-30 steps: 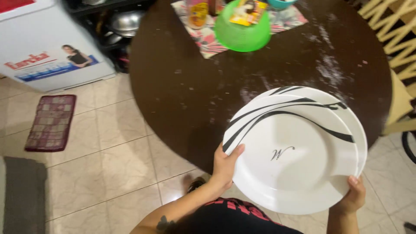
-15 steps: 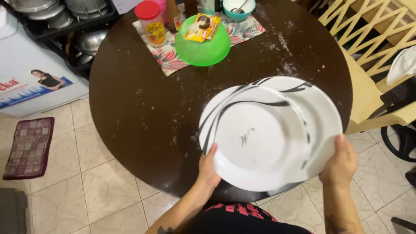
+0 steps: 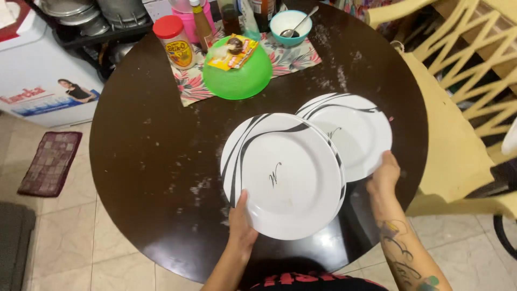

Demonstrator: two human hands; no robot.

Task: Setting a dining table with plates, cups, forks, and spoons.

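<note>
The left hand (image 3: pixel 240 223) clasps the near rim of the near white round plate with black swirls (image 3: pixel 283 175); the right hand (image 3: pixel 383 175) grips the near edge of the matching far plate (image 3: pixel 353 134), both over the round dark tabletop (image 3: pixel 145 145). The near plate overlaps the far one, so a careless slide risks chipping. The thin edge holds could also slip.

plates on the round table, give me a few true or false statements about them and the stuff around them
1. The left hand grips the near plate at its rim. True.
2. The right hand touches the far plate. True.
3. The near plate overlaps the far plate. True.
4. The green bowl stands upright and empty. False: it lies upside down with a yellow packet on top.
5. The small blue bowl holds a fork. False: a spoon.
6. The table is white. False: dark brown.
</note>
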